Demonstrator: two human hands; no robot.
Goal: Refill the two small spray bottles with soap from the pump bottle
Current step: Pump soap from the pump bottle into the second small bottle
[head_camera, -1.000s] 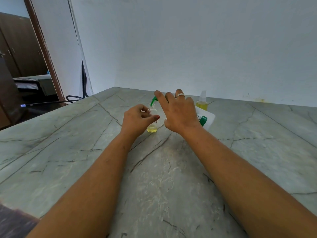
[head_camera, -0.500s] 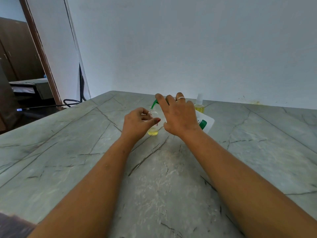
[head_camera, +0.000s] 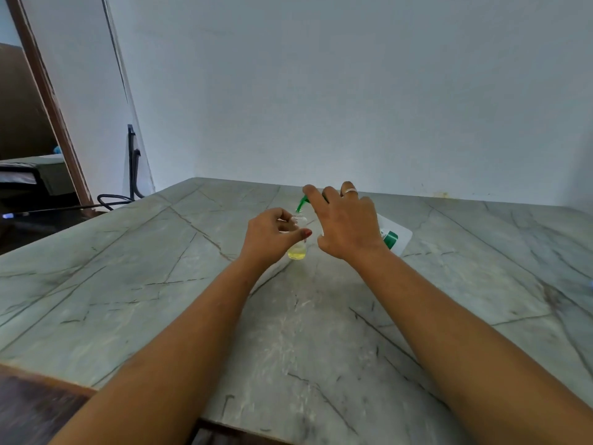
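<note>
**Mia:** The table (head_camera: 321,332) is grey-green stone with dark lines. A white wall (head_camera: 321,91) is behind it.

**Sam:** Where is the little bottle?

**Mia:** The small spray bottle (head_camera: 297,250) stands near the middle of the table. It has a bit of yellow soap at the bottom.

**Sam:** Who holds it?

**Mia:** The left hand (head_camera: 271,237). Its fingers and thumb curl round it.

**Sam:** And the big one?

**Mia:** The pump bottle (head_camera: 396,237) is white and sits just to the right, mostly hidden. Its green spout (head_camera: 301,204) points down at the small bottle's neck. The right hand (head_camera: 349,228) lies on the pump, fingers straight and a little spread. One finger wears a ring (head_camera: 350,190).

**Sam:** Anything else?

**Mia:** A black cable (head_camera: 110,200) lies far left.
</note>
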